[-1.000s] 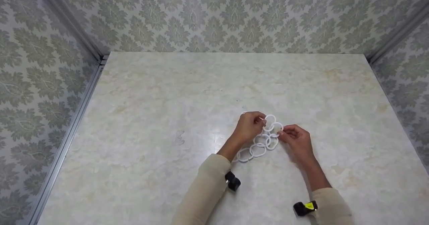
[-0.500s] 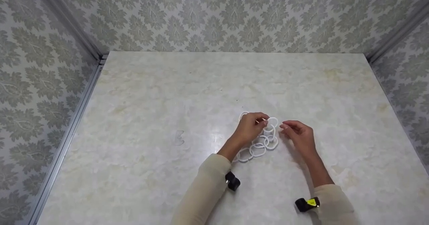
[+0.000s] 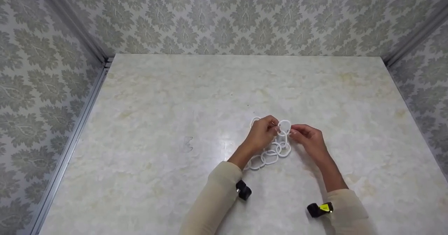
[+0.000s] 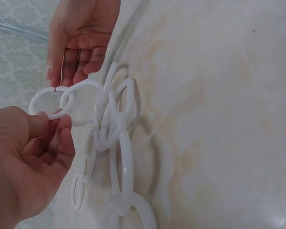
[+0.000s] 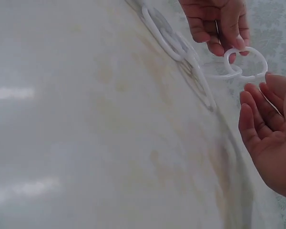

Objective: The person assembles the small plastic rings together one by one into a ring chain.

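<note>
The left hand (image 3: 262,132) pinches a ring (image 3: 284,121) between thumb and fingertips; the right hand (image 3: 309,137) has its opposite edge in a light pinch. That ring loops into the chain (image 4: 127,162), which drops onto the tabletop (image 3: 175,95) and trails beside the left wrist. Several links look joined already; whether the held one is fully closed, I can't tell.

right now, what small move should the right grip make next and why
Probably pinch the raised white link firmly with the right grip: it sits right at one edge, while the left grip holds the opposite side, which should steady both.
</note>
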A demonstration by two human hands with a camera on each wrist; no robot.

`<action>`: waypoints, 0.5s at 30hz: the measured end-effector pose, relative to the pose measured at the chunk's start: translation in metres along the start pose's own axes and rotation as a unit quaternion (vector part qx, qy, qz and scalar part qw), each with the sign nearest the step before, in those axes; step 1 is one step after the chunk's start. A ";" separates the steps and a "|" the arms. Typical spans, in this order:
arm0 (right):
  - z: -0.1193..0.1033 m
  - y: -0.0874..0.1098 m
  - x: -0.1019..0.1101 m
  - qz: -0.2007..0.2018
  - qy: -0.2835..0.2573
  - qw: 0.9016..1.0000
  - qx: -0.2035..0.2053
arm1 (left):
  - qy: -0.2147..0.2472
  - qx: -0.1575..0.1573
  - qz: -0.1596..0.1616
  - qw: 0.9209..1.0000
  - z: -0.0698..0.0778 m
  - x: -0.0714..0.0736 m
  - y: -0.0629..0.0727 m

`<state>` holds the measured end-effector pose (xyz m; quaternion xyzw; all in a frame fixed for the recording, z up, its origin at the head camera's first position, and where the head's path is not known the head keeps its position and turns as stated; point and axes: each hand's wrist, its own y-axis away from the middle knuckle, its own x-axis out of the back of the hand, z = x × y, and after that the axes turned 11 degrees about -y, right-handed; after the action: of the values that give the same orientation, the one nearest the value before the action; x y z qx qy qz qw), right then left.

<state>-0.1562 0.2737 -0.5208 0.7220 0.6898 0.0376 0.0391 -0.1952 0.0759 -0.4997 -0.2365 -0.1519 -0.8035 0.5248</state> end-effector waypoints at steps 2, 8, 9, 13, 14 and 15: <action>0.002 0.000 -0.001 -0.007 0.012 1.000 -0.014 | 0.014 -0.001 0.000 1.000 0.000 0.000 0.000; 0.004 -0.002 -0.002 0.000 0.012 1.000 -0.021 | 0.012 0.002 -0.012 1.000 -0.001 0.000 0.001; 0.004 -0.002 -0.001 0.005 0.005 1.000 -0.024 | 0.006 0.002 -0.014 1.000 -0.001 0.000 0.001; 0.006 -0.002 0.001 0.025 -0.032 0.999 -0.036 | -0.015 0.000 -0.016 1.000 -0.004 0.002 0.001; 0.006 -0.003 0.002 0.029 -0.040 0.998 -0.038 | -0.020 -0.002 -0.015 1.000 -0.004 0.003 0.001; 0.006 -0.003 0.002 0.034 -0.048 0.997 -0.039 | -0.023 -0.002 -0.014 1.000 -0.006 0.004 0.001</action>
<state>-0.1584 0.2758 -0.5275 0.7440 0.6601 0.0311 0.0992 -0.1971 0.0695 -0.5021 -0.2539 -0.1652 -0.8053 0.5097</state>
